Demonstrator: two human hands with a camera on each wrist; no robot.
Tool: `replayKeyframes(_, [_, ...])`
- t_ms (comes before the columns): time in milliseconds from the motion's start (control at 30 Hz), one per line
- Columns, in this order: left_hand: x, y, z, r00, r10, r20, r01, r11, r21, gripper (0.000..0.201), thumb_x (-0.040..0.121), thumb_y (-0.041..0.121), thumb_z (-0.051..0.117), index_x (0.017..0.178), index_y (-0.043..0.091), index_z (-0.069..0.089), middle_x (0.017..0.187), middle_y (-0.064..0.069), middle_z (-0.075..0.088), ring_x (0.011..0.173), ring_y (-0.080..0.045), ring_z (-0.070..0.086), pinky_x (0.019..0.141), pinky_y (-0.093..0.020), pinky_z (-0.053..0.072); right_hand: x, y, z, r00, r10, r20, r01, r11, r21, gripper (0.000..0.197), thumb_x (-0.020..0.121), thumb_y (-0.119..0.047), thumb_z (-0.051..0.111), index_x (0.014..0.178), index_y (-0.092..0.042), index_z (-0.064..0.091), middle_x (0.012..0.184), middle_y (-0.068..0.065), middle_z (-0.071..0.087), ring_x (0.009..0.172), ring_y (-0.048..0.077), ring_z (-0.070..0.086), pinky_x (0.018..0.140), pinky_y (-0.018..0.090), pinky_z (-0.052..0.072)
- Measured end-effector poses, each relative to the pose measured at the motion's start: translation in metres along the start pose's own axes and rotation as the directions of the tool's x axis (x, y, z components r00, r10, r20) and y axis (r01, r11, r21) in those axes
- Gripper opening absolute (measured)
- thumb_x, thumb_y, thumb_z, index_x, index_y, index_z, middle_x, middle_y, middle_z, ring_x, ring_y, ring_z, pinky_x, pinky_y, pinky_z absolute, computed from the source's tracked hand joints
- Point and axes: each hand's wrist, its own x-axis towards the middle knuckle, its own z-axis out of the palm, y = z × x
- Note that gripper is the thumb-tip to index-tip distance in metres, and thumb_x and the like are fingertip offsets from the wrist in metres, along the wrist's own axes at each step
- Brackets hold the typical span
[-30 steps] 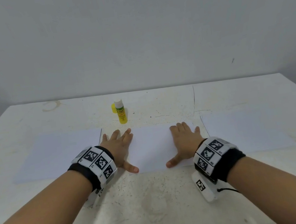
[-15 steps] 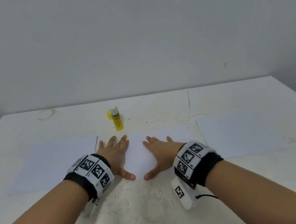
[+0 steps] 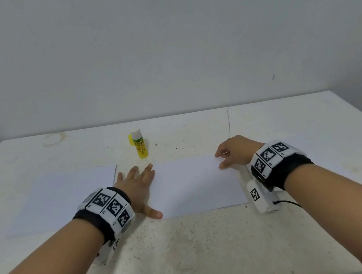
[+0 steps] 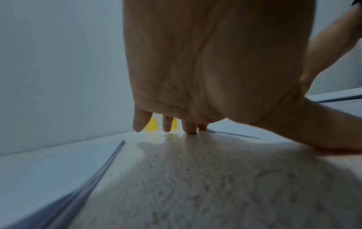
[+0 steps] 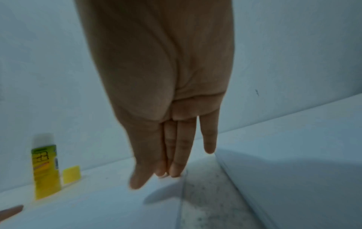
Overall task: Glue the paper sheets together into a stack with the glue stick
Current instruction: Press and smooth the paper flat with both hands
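Note:
A white middle sheet [image 3: 196, 183] lies flat on the table in front of me. My left hand [image 3: 140, 187] presses flat on its left edge, fingers spread, with the thumb at the near left corner. My right hand [image 3: 222, 160] touches the sheet's far right part; in the right wrist view its fingers [image 5: 176, 155] are straight and close together, their tips at the paper. The yellow glue stick [image 3: 140, 144] stands upright and uncapped beyond the sheet, its yellow cap [image 3: 130, 140] beside it. Neither hand holds it.
A stack of white sheets [image 3: 60, 199] lies to the left, its layered edge [image 4: 109, 161] showing in the left wrist view. Another white stack [image 5: 293, 178] lies right of my right hand. The worn white table [image 3: 204, 250] ends at a grey wall.
My right hand has slid from the middle of the sheet to its far right edge. The left hand has stayed at the left edge. The head view shifted slightly.

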Motion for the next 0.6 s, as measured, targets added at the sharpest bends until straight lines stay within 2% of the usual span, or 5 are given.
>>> replayKeyframes(100, [0.001, -0.001, 0.001, 1.0, 0.004, 0.01, -0.004, 1.0, -0.018, 0.127, 0.069, 0.075, 0.061, 0.151, 0.015, -0.015, 0.157, 0.002, -0.025, 0.147, -0.029, -0.013, 0.118, -0.055, 0.002, 0.002, 0.002, 0.004, 0.998, -0.002, -0.07, 0.0, 1.0, -0.018, 0.041, 0.081, -0.018, 0.075, 0.12, -0.014, 0.063, 0.122, 0.003, 0.063, 0.111, 0.015, 0.059, 0.095, 0.025, 0.046])
replayKeyframes(233, [0.002, -0.001, 0.0, 1.0, 0.004, 0.024, -0.003, 1.0, -0.031, 0.127, 0.069, 0.074, 0.062, 0.151, 0.014, -0.016, 0.157, 0.002, -0.027, 0.147, -0.028, -0.012, 0.118, -0.055, 0.005, -0.006, 0.004, 0.01, 1.0, 0.001, -0.008, -0.001, 1.0, -0.006, 0.07, 0.071, -0.023, 0.082, 0.133, -0.016, 0.049, 0.13, 0.003, 0.055, 0.118, 0.019, 0.052, 0.098, 0.029, 0.045])
replayKeyframes(400, [0.002, 0.0, -0.001, 0.999, 0.0, 0.038, 0.001, 0.999, -0.033, 0.129, 0.069, 0.075, 0.062, 0.15, 0.014, -0.018, 0.156, 0.002, -0.028, 0.147, -0.027, -0.013, 0.118, -0.056, 0.007, -0.018, 0.002, 0.02, 0.994, 0.03, 0.102, -0.021, 0.996, -0.081, 0.103, 0.064, -0.032, 0.086, 0.144, -0.02, 0.023, 0.129, 0.006, 0.05, 0.115, 0.025, 0.05, 0.092, 0.034, 0.045])
replayKeyframes(500, [0.001, 0.0, -0.001, 0.999, -0.007, 0.043, 0.008, 1.0, -0.025, 0.13, 0.068, 0.076, 0.062, 0.15, 0.014, -0.018, 0.156, 0.002, -0.028, 0.147, -0.028, -0.013, 0.117, -0.057, 0.007, -0.02, 0.001, 0.023, 0.994, 0.054, 0.096, -0.046, 0.996, -0.08, 0.105, 0.064, -0.033, 0.086, 0.144, -0.021, 0.02, 0.127, 0.005, 0.051, 0.115, 0.028, 0.048, 0.093, 0.039, 0.045])
replayKeyframes(600, [0.0, 0.001, -0.002, 1.0, -0.011, 0.029, 0.011, 1.0, -0.015, 0.13, 0.068, 0.076, 0.062, 0.15, 0.014, -0.017, 0.157, 0.002, -0.027, 0.147, -0.029, -0.012, 0.117, -0.057, 0.006, -0.02, -0.004, 0.022, 0.99, 0.084, 0.112, -0.07, 0.99, -0.125, 0.1, 0.064, -0.035, 0.085, 0.141, -0.019, 0.022, 0.128, 0.006, 0.051, 0.116, 0.029, 0.046, 0.091, 0.039, 0.042])
